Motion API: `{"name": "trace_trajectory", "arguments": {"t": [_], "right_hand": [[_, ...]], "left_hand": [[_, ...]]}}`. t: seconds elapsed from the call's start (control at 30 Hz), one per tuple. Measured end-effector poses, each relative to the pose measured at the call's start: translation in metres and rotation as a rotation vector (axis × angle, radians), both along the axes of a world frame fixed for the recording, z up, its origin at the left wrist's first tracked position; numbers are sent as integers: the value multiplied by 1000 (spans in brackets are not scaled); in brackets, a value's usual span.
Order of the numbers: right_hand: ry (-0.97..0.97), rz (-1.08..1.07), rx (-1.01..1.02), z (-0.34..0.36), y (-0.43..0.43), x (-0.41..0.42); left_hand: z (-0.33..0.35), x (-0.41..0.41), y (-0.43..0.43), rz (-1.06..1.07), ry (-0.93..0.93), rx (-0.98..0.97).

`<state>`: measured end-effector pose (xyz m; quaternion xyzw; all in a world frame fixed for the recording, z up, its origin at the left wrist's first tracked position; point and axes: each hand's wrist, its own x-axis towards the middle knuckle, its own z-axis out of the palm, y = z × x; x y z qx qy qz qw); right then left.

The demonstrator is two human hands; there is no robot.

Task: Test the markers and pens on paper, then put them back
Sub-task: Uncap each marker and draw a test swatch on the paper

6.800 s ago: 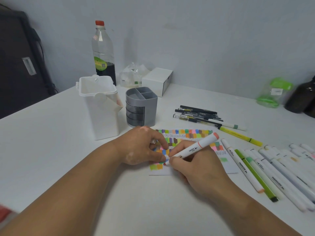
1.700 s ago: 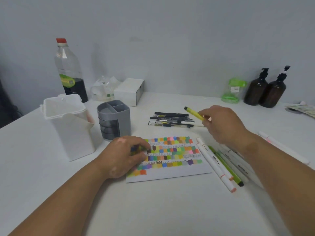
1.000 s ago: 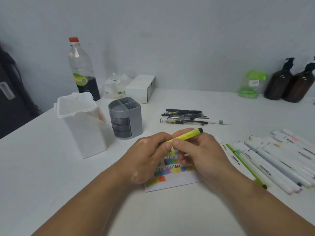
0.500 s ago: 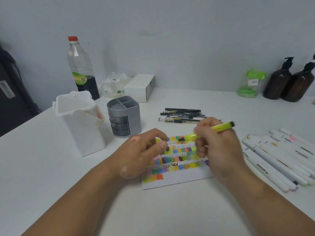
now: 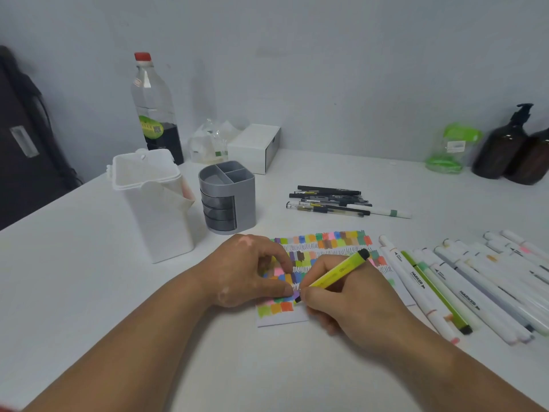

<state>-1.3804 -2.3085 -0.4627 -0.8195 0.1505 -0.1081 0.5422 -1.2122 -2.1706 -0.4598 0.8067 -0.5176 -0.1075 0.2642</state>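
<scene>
A white paper card (image 5: 326,242) full of colour swatches lies on the white table (image 5: 89,278). My right hand (image 5: 350,304) grips a yellow highlighter pen (image 5: 341,270) in a writing hold. Its dark tip touches the card's lower rows. My left hand (image 5: 249,272) rests on the card's left part with curled fingers, thumb and forefinger together right beside the tip. Whether they hold anything is hidden. Several white markers (image 5: 475,292) lie in a row to the right. A bunch of black pens (image 5: 326,200) lies behind the card.
A grey desk organiser (image 5: 228,197) and a white lidded container (image 5: 154,203) stand at the left rear. Along the wall stand a bottle (image 5: 154,114), a white box (image 5: 255,147), a green bag (image 5: 451,150) and brown pump bottles (image 5: 505,147). A dark bag (image 5: 23,144) sits far left.
My right hand put down the white marker, picked the yellow pen from behind the card and brought it to my left hand. It has now lowered the tip onto the card.
</scene>
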Motion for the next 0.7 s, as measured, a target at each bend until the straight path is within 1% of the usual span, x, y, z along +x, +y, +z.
{"name": "trace_trajectory", "arguments": {"t": [0.2, 0.37, 0.5, 0.7], "right_hand": [[41, -31, -96, -1, 2, 0], [85, -12, -211, 1, 0, 0], [72, -27, -164, 2, 1, 0], [105, -29, -160, 2, -1, 0]], "left_hand": [[-1, 0, 0, -1, 2, -7], [-3, 3, -1, -2, -5, -4], [-4, 3, 0, -4, 4, -4], [-4, 4, -1, -8, 2, -3]]}}
